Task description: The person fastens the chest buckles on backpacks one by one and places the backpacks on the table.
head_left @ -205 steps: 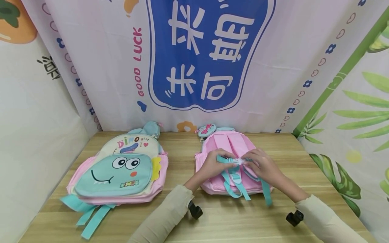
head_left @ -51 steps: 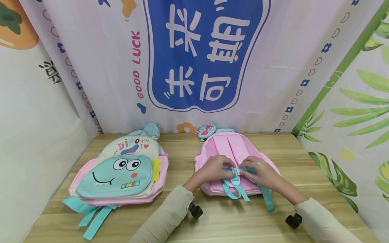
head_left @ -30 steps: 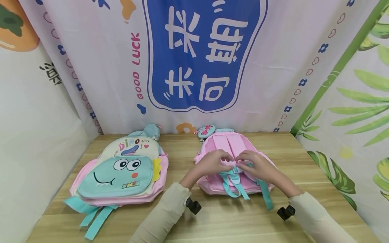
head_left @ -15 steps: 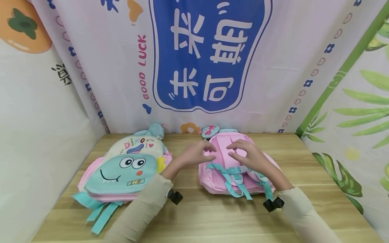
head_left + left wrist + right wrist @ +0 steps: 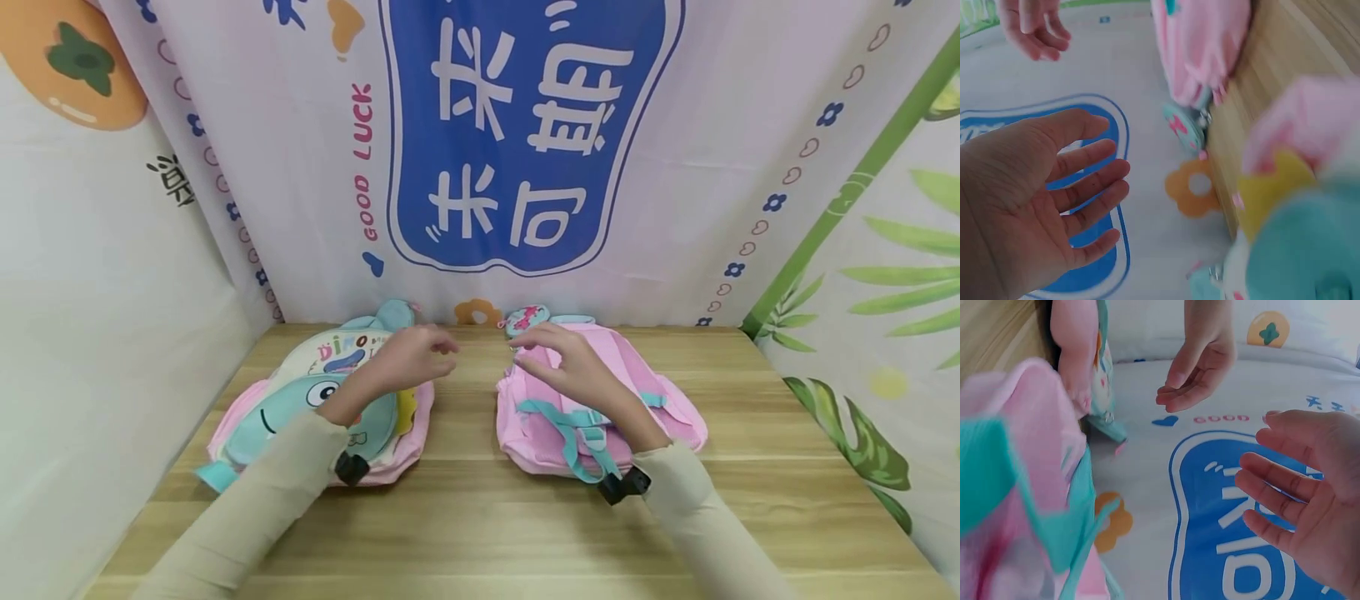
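Two children's backpacks lie on the wooden table. The dinosaur backpack [image 5: 300,417], teal and cream with a smiling face, is front side up at the left. My left hand [image 5: 408,358] hovers over its upper right part, fingers loosely bent and holding nothing. At the right, the pink backpack [image 5: 611,358] lies with its back panel up, teal straps [image 5: 573,421] crossing its lower part. Above its left side hangs my right hand [image 5: 566,362], fingers relaxed and apart from the cloth. Both wrist views show bare palms; my left forearm covers part of the dinosaur face.
A small round pouch [image 5: 527,318] sits at the top of the pink backpack. Behind the table [image 5: 465,517] hangs a printed cloth [image 5: 697,167]; more cloth closes the left and right sides. Table surface shows between the two backpacks.
Earlier both hands pinched the teal strap and white buckle on the pink backpack. They have let go and moved left, the left hand over to the dinosaur backpack; the strap now lies across the pink one.
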Motion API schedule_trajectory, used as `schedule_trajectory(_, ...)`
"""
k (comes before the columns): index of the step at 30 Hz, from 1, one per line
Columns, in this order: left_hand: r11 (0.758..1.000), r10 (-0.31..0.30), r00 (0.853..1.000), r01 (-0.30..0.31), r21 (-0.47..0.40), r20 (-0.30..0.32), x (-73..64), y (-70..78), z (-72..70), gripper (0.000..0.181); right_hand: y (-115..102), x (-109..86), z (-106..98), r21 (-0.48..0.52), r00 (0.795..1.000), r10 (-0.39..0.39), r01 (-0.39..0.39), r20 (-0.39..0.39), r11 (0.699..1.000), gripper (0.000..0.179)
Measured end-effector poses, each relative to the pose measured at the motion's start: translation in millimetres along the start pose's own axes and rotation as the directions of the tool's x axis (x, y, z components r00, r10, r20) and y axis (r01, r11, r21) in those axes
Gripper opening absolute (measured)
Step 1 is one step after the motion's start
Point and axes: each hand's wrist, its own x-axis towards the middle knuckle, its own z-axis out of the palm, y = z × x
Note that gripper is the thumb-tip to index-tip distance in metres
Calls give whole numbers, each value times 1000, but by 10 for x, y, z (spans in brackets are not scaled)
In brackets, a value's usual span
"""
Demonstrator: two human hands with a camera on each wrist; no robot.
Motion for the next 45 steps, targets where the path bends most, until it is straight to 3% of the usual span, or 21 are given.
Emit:
schedule_trajectory(4,1000,-22,999,23,11,-31,-154,-279,-162,28,-108,102,121,38,1000,-12,12,5,999,27)
schedule_trajectory(10,997,-74,997,74,14,-27,-440,-659,-438,34,-218,228,354,37,998,-64,64,-11,997,29)
schedule_trajectory(14,982,-188,982,188,-6,-32,-659,-846,-601,42,-257,278,541,73,998,-56,56,-1,996,35)
schedule_trajectory(17,971,-237,971,236,-18,-41,-794,-994,-669,49,-270,292,682,100,999,-25,22,30,995,40)
schedule_trajectory(25,979,-192,981,190,-69,-13,-1060,-1365,-684,56,-293,285,1041,158,994,56,-70,94,985,51)
schedule_trajectory(31,973,-210,975,215,-80,75,-1258,-1531,-663,71,-274,238,1266,228,979,98,-137,177,964,57)
schedule_trajectory(36,967,-225,966,237,-90,129,-1367,-1633,-638,84,-209,189,1415,208,969,116,-163,220,965,68)
schedule_trajectory(39,969,-221,965,233,-83,139,-1428,-1679,-629,90,-177,159,1483,208,954,149,-206,258,956,77)
schedule_trajectory(45,972,-206,965,221,-78,159,-1534,-1770,-632,94,-139,106,1570,247,911,241,-332,335,910,90)
